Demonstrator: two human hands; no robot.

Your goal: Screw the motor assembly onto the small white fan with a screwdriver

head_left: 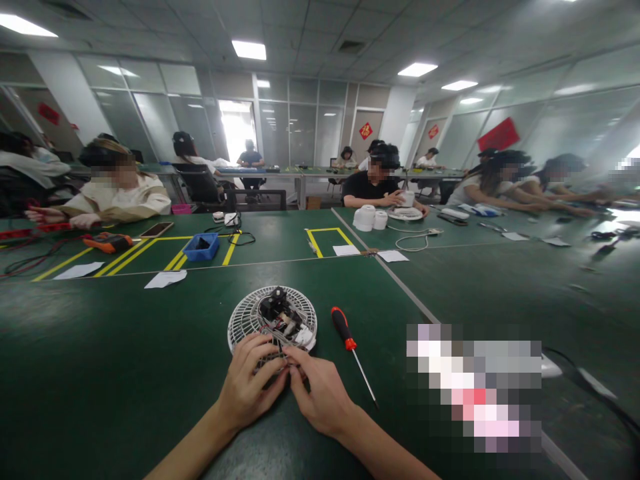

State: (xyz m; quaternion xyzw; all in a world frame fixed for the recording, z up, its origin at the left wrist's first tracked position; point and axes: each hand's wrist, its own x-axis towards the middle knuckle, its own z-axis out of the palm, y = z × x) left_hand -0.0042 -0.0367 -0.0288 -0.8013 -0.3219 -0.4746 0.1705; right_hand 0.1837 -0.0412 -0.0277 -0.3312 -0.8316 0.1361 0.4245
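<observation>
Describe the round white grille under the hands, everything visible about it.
The round white grille lies flat on the green table, looking like slotted plastic. A dark block with wires and small white parts sits on its middle. The left hand and right hand meet at its near edge, fingertips on the wires there. A red-handled screwdriver lies just to its right, not touching it.

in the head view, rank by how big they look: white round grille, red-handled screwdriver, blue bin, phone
1. white round grille, clearly largest.
2. red-handled screwdriver, long but thin.
3. blue bin and phone: both lie farther from the camera and look alike in size, so I leave them unranked.
</observation>
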